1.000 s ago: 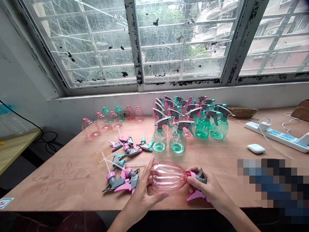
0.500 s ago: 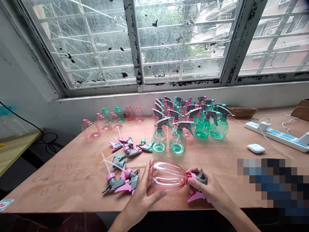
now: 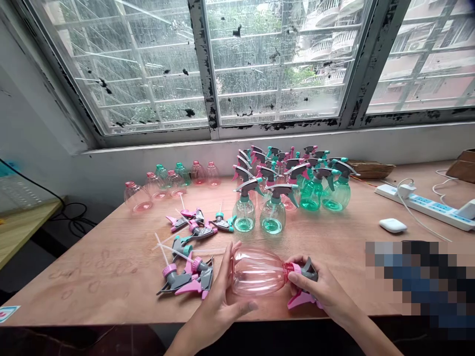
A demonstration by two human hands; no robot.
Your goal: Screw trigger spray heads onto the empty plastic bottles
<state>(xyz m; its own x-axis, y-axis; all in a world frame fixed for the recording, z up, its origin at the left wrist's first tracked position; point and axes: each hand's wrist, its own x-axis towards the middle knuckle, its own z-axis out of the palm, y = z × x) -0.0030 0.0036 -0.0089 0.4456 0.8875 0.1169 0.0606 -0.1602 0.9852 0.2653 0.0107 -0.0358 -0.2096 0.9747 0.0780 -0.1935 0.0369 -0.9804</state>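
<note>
A clear pink spray bottle [image 3: 259,272] lies sideways just above the table's front part, its neck toward the right. My right hand [image 3: 313,284] is closed round the pink collar [image 3: 294,268] at that neck. Out of the same hand stick the sprayer's grey head [image 3: 309,270] and its pink trigger [image 3: 302,299]. At the bottle's base is my left hand [image 3: 220,301], its fingers stretched along the base and its thumb apart from the bottle, below it. Several loose trigger sprayers [image 3: 181,279], pink, grey and green with white tubes, lie left of my left hand.
Behind my hands stand two green spray bottles [image 3: 244,215] and a dense group of assembled ones [image 3: 310,193]. Several bottles without sprayers [image 3: 138,196] are at the back left. To the right are a white case [image 3: 393,226], a power strip [image 3: 426,202] with cables, and a pixelated patch.
My left thumb has moved slightly down, away from the bottle. The right hand keeps its hold on the collar, and the bottle has hardly moved.
</note>
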